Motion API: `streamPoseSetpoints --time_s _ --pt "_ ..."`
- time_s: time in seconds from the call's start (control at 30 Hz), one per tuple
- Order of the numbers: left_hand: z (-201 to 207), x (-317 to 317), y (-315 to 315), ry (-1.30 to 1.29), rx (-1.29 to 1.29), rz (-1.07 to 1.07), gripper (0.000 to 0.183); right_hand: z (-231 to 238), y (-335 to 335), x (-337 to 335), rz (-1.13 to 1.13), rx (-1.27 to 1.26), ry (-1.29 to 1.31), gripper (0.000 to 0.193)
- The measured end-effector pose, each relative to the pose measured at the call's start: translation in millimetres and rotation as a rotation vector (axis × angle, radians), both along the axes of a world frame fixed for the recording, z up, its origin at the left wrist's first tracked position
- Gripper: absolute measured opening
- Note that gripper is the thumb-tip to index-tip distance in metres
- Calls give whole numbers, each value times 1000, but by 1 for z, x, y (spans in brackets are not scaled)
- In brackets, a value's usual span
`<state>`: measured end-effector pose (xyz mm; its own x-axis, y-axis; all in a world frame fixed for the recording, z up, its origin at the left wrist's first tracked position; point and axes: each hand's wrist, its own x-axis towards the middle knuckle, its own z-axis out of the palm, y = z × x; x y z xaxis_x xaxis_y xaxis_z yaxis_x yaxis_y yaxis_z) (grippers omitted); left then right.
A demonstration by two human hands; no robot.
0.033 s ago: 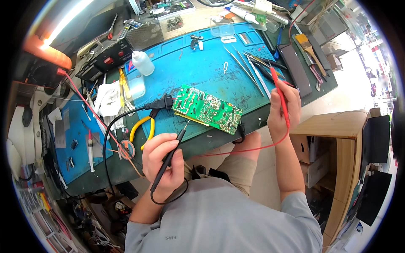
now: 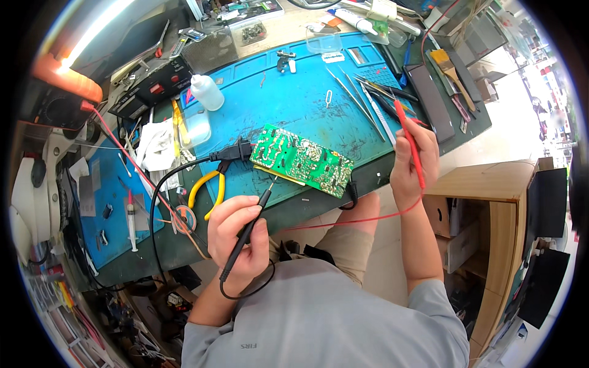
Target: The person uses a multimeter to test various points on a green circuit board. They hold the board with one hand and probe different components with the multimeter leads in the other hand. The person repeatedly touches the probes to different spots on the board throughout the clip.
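Black probe (image 2: 244, 235), pinched in my left hand (image 2: 236, 236), tip close to the near edge of the green circuit board (image 2: 302, 161), contact unclear to me; red probe (image 2: 413, 147), pinched in my right hand (image 2: 414, 162), beyond the board's right end. I list the board over the near edge of the blue mat (image 2: 279, 98), black plug (image 2: 235, 151) at its left end, white bottle (image 2: 207, 94) near the mat's far left corner.

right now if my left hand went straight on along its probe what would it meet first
Likely the yellow edge under the green circuit board: the black probe in the left hand points there, though depth is unclear.
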<state>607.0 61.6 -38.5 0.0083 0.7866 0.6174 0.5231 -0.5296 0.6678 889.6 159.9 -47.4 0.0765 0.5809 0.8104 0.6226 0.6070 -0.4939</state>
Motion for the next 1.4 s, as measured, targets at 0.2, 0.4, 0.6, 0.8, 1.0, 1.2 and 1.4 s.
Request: streamPoseSetpoints --time_s 0.2,0.4,0.6,0.8,1.0,1.2,1.4 --pt "6 7 10 70 65 2 23 -8 -4 5 69 -74 119 39" --pt "2 10 13 70 66 -27 25 -8 -4 1 -5 -58 110 48" --pt "3 6 15 39 21 -79 24 -6 -5 -1 -46 -84 110 51" --pt "3 3 15 49 2 -123 24 -6 -7 0 -31 -97 90 51" --pt "4 1 14 82 -30 -182 23 -7 -6 1 -24 -77 105 51" --pt "6 0 14 121 -50 -199 24 -7 -7 2 -14 -83 112 54" --pt "5 3 15 102 -18 -133 24 -9 -8 5 4 -88 134 54"
